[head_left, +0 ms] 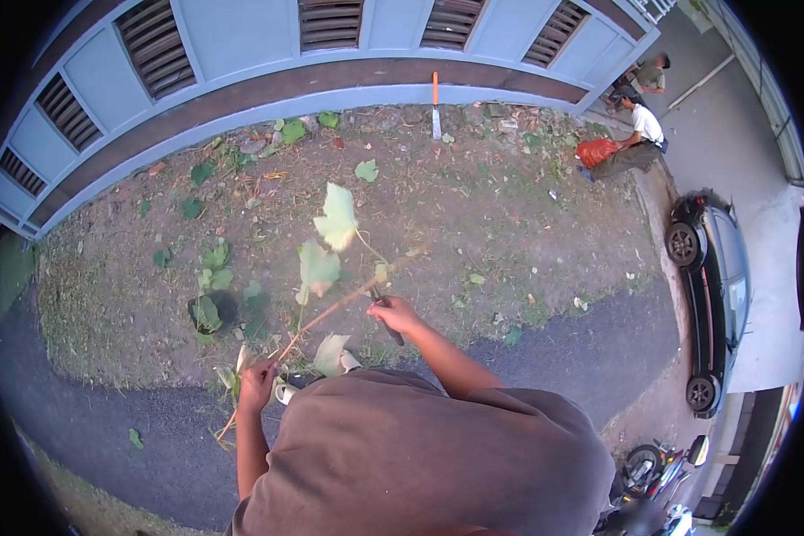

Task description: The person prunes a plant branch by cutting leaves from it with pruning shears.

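Daylight: soft, even
Wall, 12 o'clock: bowed — lens distortion
Pavement, 3 o'clock: palest
Branch tip: blurred — perhaps motion

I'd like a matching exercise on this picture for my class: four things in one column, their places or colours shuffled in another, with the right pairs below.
Things
1. leafy stem
2. orange-handled tool
3. red sack
4. car

Places or colours
A. in front of a person in a white top
B. black
C. held in the left hand
D. at the foot of the pale-blue wall

Right pairs: 1-C, 2-D, 3-A, 4-B
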Available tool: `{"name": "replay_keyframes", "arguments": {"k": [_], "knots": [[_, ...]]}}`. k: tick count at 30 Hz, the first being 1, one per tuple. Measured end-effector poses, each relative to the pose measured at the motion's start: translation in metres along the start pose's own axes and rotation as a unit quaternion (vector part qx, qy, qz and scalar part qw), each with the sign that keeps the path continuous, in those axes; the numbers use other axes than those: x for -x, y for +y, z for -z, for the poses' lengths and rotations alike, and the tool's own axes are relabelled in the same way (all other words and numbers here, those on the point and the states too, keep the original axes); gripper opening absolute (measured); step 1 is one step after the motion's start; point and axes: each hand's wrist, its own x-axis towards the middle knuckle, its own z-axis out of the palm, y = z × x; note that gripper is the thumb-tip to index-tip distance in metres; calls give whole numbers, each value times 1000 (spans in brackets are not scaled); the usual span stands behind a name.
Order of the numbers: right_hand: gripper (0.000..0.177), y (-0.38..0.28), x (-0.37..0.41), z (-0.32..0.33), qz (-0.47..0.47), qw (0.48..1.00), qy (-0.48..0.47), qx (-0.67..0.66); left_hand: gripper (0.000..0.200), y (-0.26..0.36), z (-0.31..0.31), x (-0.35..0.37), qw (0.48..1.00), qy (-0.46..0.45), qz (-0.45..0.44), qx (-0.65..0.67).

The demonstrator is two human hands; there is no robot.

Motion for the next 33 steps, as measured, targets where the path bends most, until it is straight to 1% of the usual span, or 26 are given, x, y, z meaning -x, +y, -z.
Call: {"name": "replay_keyframes", "arguments": {"k": [1,2,4,5,7,8,9,10,11,12,13,15,16,17,18,19,20,21,22,23,25,26,28,29,31,33], "knots": [[44,-4,3,1,14,1000,15,6,21,3,2,3,1000,-15,25,5],[44,-19,11,5,13,1000,17,6,21,3,1,7,998,-30,52,9],[45,-49,17,15,82,992,54,85,20,-2,-3,13,999,-17,43,20],[45,-49,13,18,80,992,54,83,20,-4,-3,18,999,-4,36,32],[41,-55,3,30,26,995,64,75,21,-8,-1,21,999,3,32,30],[39,-62,4,36,-10,997,74,29,21,-9,-1,22,999,11,29,30],[39,-62,-1,43,-10,997,73,30,22,-10,-2,23,999,21,28,30],[39,-59,-9,50,-18,994,107,1,22,-8,-2,23,999,23,29,32],[39,-50,-21,55,-26,990,139,-28,23,-4,1,22,997,24,72,33],[37,-40,-32,58,-19,980,166,-108,24,-1,3,22,992,24,115,35],[37,-36,-38,58,-20,980,164,-107,24,-4,2,22,992,25,118,35],[34,-25,-46,59,31,957,209,-196,26,-9,0,16,992,65,104,23],[35,-15,-50,66,20,983,158,-92,26,0,2,14,991,72,111,1],[35,-1,-56,62,20,983,158,-92,26,3,2,11,991,72,111,1],[36,16,-59,54,8,997,73,-23,26,6,1,10,991,71,114,-5],[37,27,-58,45,-3,999,-14,46,26,7,1,9,991,71,115,-11],[37,19,-46,35,-1,999,-14,47,26,6,1,11,991,73,114,-11],[38,11,-35,25,79,990,-40,114,25,5,0,13,995,58,85,-9],[39,-4,-23,15,156,969,-64,180,25,4,0,16,998,42,56,-9],[39,-20,-18,8,156,969,-63,179,25,2,-1,19,998,41,55,-9],[37,-45,-17,3,58,993,-52,89,24,-4,-3,27,999,6,41,0],[35,-56,-17,6,89,990,-45,100,24,-6,-4,32,999,2,41,-2],[35,-88,-6,14,69,990,-46,112,24,-8,-5,35,991,-2,120,55],[35,-100,1,17,50,989,-51,127,24,-11,-5,34,991,-3,119,54],[35,-96,2,15,66,991,-43,108,25,-10,-2,34,989,31,137,56],[34,-89,-4,16,5,997,22,-77,26,-4,5,35,988,49,139,49]]}}
